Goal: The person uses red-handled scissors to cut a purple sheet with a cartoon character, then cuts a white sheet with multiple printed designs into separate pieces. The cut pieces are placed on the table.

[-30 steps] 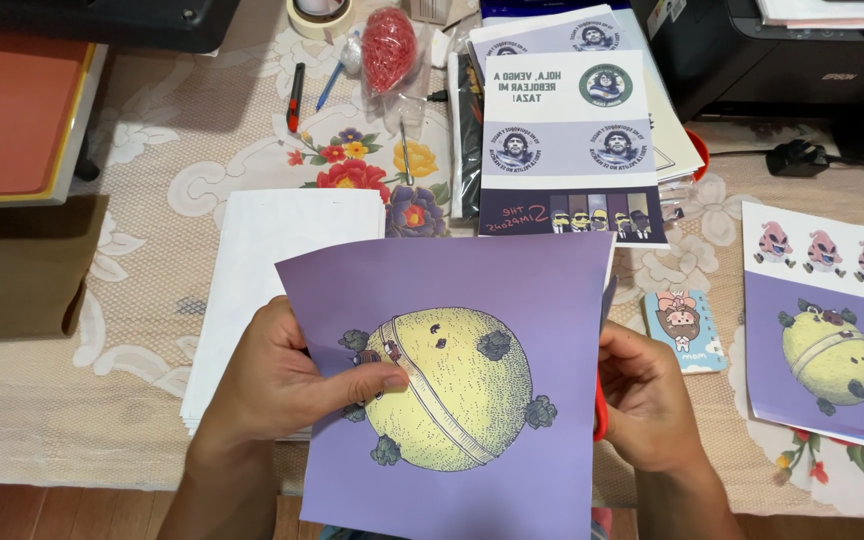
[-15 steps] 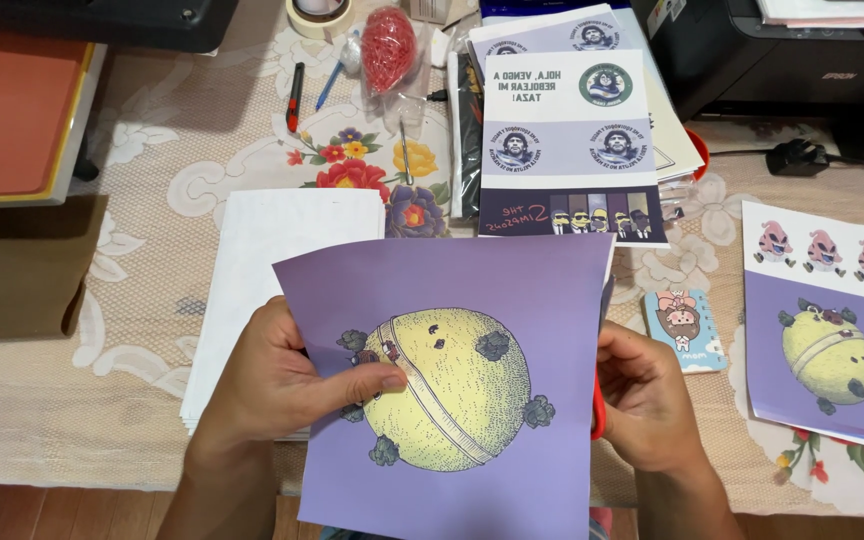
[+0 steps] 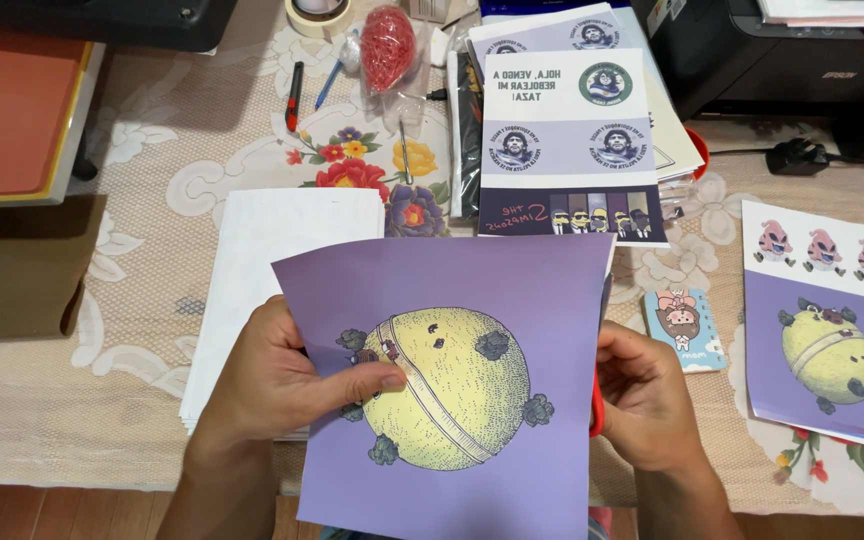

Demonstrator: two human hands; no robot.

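— What has changed since a moment ago?

— Very little. The purple sheet (image 3: 452, 390) with the yellow ball drawing sits about where it was, over the table edge, in front of the white paper stack (image 3: 272, 260).

— And the grip?

— The left hand (image 3: 277, 380) pinches the sheet's left edge, thumb pressed on the drawing. The right hand (image 3: 647, 395) is closed around something red (image 3: 595, 410) behind the right edge; what it is, I cannot tell.
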